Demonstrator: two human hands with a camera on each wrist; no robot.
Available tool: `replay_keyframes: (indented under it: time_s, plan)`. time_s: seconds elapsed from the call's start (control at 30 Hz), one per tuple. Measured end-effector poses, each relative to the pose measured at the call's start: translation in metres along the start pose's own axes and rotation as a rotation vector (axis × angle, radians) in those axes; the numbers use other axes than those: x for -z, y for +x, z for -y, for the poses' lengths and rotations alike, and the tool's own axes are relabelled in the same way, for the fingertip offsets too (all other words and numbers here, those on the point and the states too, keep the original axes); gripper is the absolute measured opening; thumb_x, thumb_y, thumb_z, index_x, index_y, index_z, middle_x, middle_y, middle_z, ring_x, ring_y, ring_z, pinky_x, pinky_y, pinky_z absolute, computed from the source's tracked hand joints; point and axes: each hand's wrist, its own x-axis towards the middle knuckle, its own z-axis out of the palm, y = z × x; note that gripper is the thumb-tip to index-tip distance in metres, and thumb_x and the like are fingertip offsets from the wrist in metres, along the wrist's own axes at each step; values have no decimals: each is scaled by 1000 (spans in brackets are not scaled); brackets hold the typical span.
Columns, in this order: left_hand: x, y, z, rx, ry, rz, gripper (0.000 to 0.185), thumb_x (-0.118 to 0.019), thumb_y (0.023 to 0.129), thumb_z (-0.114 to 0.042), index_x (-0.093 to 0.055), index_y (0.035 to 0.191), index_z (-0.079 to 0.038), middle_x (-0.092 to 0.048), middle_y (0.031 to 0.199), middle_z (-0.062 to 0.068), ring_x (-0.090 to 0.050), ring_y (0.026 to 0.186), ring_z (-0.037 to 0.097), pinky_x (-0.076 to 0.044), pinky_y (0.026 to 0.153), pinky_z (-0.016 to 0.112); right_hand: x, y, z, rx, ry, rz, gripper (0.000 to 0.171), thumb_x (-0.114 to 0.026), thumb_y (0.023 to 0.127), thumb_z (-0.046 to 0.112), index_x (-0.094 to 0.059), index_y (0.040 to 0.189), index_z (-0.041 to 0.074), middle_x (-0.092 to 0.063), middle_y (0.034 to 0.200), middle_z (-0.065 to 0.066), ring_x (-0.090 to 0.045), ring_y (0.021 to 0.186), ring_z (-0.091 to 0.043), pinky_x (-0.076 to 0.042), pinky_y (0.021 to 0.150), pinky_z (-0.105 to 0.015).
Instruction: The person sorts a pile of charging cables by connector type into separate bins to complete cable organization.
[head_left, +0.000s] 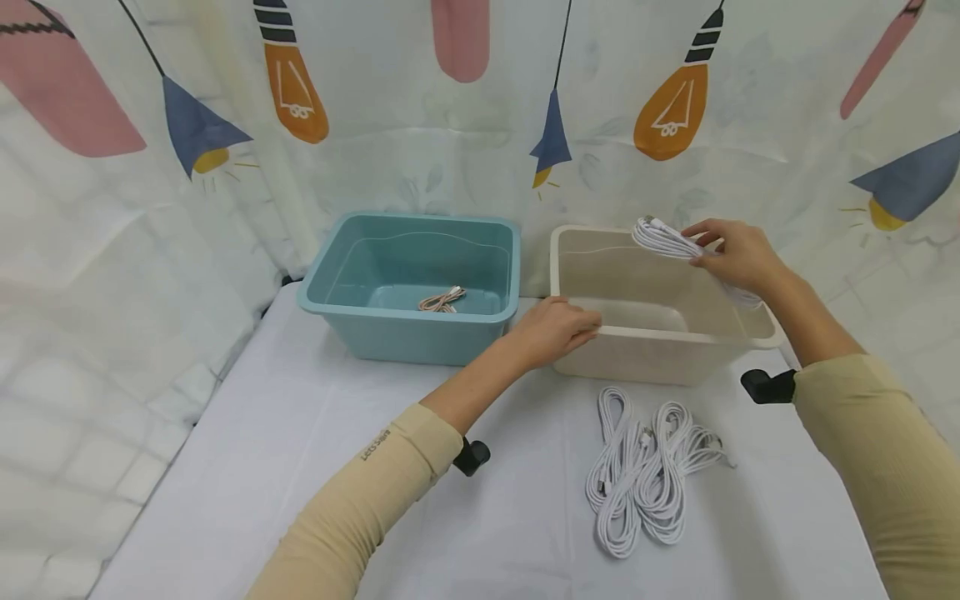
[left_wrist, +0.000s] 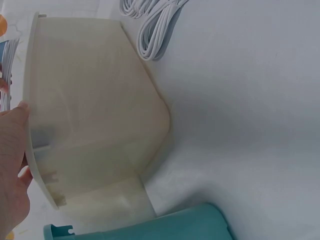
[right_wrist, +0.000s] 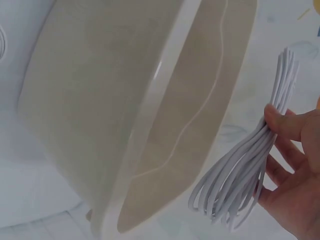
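My right hand (head_left: 741, 257) pinches a coiled bundle of white cable (head_left: 663, 238) above the right side of the beige bin (head_left: 637, 358). In the right wrist view the thumb and fingers close round the narrow middle of the cable, and its loops fan out below beside the bin's rim. On the left front corner of that bin, my left hand (head_left: 555, 332) grips the rim, also seen in the left wrist view. The bin's visible floor is bare. On the white table (head_left: 360, 467), in front of the bin, several more coiled white cables (head_left: 663, 483) overlap one another.
To the left of the beige bin stands a blue bin (head_left: 401, 340) with a small tan cable (head_left: 442, 300) on its floor. Behind both bins hangs a printed curtain (head_left: 480, 142) with lamps and bulbs. The table's left edge runs alongside a pale, grid-patterned cloth (head_left: 90, 375).
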Motion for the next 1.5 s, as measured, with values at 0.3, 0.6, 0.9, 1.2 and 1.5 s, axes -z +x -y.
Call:
replay_keyframes:
  time_s: [0.3, 0.6, 0.9, 1.2, 1.5]
  plan:
    - [-1, 1, -1, 4, -10, 9, 15, -59, 110, -24, -66, 106, -12, -75, 88, 0, -71, 86, 14, -47, 114, 43, 7, 3, -6, -21, 5, -9, 46, -58, 104, 10, -50, 148, -4, -53, 141, -40, -52, 127, -59, -40, 106, -72]
    - [-2, 2, 0, 6, -20, 16, 14, -59, 110, -23, -68, 111, -12, -78, 95, 0, -74, 95, 15, -46, 116, 45, 4, -8, -10, -74, 20, -22, 57, -62, 107, 21, -42, 154, -3, -46, 148, -40, -47, 133, -60, -45, 104, -73]
    - [-2, 1, 0, -2, -13, 4, 14, -59, 110, -22, -69, 110, -12, -79, 96, 0, -73, 91, 14, -49, 110, 42, -2, -29, -8, -36, 23, -93, 56, -63, 108, 24, -45, 153, -4, -52, 143, -40, -54, 126, -60, -49, 99, -72]
    - [-1, 3, 0, 11, -24, 26, 14, -59, 111, -22, -69, 112, -12, -79, 99, 1, -74, 99, 15, -45, 117, 46, -13, -57, 2, 20, 51, -190, 52, -66, 106, 20, -51, 149, -5, -57, 138, -39, -59, 119, -61, -50, 91, -73]
    - [-1, 2, 1, -2, -7, 6, 14, -59, 110, -22, -70, 111, -13, -79, 99, 0, -73, 91, 14, -50, 108, 41, -25, -81, 7, 83, 92, -268, 47, -70, 103, 12, -57, 143, -7, -62, 132, -39, -62, 113, -58, -31, 71, 3]
